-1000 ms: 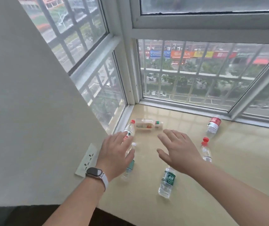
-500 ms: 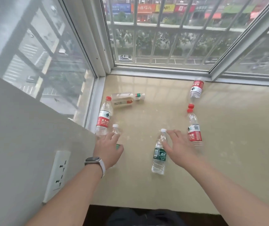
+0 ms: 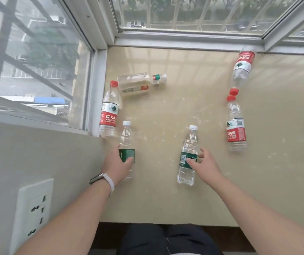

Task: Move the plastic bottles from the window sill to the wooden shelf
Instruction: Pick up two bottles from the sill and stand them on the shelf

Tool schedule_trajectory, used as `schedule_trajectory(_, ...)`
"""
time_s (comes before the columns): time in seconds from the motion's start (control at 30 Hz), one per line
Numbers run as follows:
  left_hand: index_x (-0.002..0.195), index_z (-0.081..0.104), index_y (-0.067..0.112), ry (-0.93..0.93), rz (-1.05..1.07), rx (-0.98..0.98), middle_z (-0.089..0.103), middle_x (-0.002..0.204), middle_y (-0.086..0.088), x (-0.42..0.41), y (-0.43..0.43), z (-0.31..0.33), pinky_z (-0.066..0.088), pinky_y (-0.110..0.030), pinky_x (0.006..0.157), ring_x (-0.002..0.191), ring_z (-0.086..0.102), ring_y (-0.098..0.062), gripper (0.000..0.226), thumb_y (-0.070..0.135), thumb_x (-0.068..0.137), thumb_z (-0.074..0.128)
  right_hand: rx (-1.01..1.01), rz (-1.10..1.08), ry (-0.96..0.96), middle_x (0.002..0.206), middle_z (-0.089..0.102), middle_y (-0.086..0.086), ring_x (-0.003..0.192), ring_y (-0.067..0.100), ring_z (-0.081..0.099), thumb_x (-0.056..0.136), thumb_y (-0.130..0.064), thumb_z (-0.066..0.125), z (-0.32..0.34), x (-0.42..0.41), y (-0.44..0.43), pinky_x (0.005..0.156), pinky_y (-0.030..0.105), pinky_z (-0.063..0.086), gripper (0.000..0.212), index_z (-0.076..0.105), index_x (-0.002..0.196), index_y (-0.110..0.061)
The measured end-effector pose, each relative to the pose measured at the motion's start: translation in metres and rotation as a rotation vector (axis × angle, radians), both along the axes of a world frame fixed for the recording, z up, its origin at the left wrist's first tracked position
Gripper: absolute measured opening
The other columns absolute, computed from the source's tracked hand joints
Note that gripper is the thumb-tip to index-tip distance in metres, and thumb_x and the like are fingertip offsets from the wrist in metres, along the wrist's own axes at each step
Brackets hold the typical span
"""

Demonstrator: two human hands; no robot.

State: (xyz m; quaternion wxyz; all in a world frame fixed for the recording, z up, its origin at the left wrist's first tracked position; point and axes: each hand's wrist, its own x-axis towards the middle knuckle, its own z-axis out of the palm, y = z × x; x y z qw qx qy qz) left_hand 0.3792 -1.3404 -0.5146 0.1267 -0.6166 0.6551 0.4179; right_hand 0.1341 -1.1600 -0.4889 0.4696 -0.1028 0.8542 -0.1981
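Note:
Several clear plastic bottles lie on the beige window sill. My left hand wraps around a green-label bottle with a white cap, near the left wall. A second green-label bottle has the thumb and fingers of my right hand closed on its label. Red-label bottles rest by the left window, at the right and at the far right corner. A clear square bottle lies on its side at the back. No wooden shelf is in view.
Window frames close the sill at the back and left. A grey wall with a socket stands to my left. The sill's front edge runs just above my dark trousers.
The view has dropped and come closer to the sill. Both hands moved down onto the two green-label bottles and closed on them; the bottles still rest on the sill.

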Motion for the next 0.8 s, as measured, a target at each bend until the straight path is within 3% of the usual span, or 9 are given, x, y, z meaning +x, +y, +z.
schedule_trajectory(0.1, 0.144, 0.042, 0.016, 0.064, 0.11, 0.069, 0.062, 0.119, 0.001, -0.004, 0.0, -0.01, 0.05, -0.039, 0.097, 0.111, 0.061, -0.023, 0.067, 0.031, 0.086, 0.071, -0.007, -0.124, -0.05, 0.109, 0.063, -0.006, 0.091, 0.009, 0.065, 0.08, -0.029, 0.078, -0.021, 0.004, -0.003, 0.079, 0.035, 0.054, 0.053, 0.044, 0.12, -0.026)
schedule_trajectory(0.2, 0.119, 0.046, 0.028, 0.095, 0.096, 0.085, 0.057, 0.094, 0.018, -0.009, 0.003, -0.015, 0.046, -0.03, 0.082, 0.094, 0.061, -0.016, 0.04, 0.025, 0.088, 0.072, 0.033, -0.169, -0.074, 0.111, 0.062, -0.004, 0.091, 0.011, 0.064, 0.078, -0.036, 0.076, -0.033, 0.006, -0.009, 0.072, 0.032, 0.05, 0.062, 0.042, 0.129, -0.021)
schedule_trajectory(0.27, 0.109, 0.049, 0.029, 0.114, 0.073, 0.106, 0.063, 0.095, 0.017, -0.011, 0.002, -0.02, 0.05, -0.031, 0.08, 0.091, 0.065, -0.012, 0.033, 0.029, 0.086, 0.073, 0.056, -0.177, -0.056, 0.106, 0.062, -0.004, 0.088, 0.01, 0.062, 0.078, -0.036, 0.075, -0.038, 0.006, -0.012, 0.071, 0.033, 0.049, 0.059, 0.044, 0.125, -0.021)
schedule_trajectory(0.43, 0.109, 0.054, 0.031, 0.155, 0.108, 0.116, 0.067, 0.097, 0.012, -0.02, 0.001, -0.026, 0.051, -0.029, 0.075, 0.089, 0.066, -0.009, 0.033, 0.032, 0.084, 0.075, 0.081, -0.186, -0.047, 0.099, 0.061, -0.005, 0.083, 0.01, 0.061, 0.076, -0.035, 0.076, -0.046, 0.004, -0.016, 0.07, 0.034, 0.049, 0.052, 0.044, 0.114, -0.022)
schedule_trajectory(0.63, 0.112, 0.059, 0.021, 0.152, 0.188, 0.165, 0.068, 0.099, 0.003, -0.029, 0.002, -0.032, 0.053, -0.033, 0.08, 0.091, 0.067, -0.016, 0.039, 0.032, 0.081, 0.079, 0.07, -0.209, -0.042, 0.097, 0.062, -0.004, 0.083, 0.016, 0.063, 0.067, -0.037, 0.073, -0.054, 0.006, -0.019, 0.079, 0.039, 0.055, 0.052, 0.046, 0.109, -0.022)
schedule_trajectory(0.8, 0.105, 0.059, 0.026, 0.258, 0.251, 0.155, 0.07, 0.098, 0.003, -0.03, 0.008, -0.016, 0.057, -0.04, 0.086, 0.092, 0.069, -0.019, 0.032, 0.028, 0.081, 0.079, -0.01, -0.268, -0.118, 0.098, 0.062, -0.002, 0.083, 0.013, 0.062, 0.074, -0.029, 0.074, -0.044, 0.013, -0.017, 0.067, 0.032, 0.05, 0.046, 0.047, 0.111, -0.021)
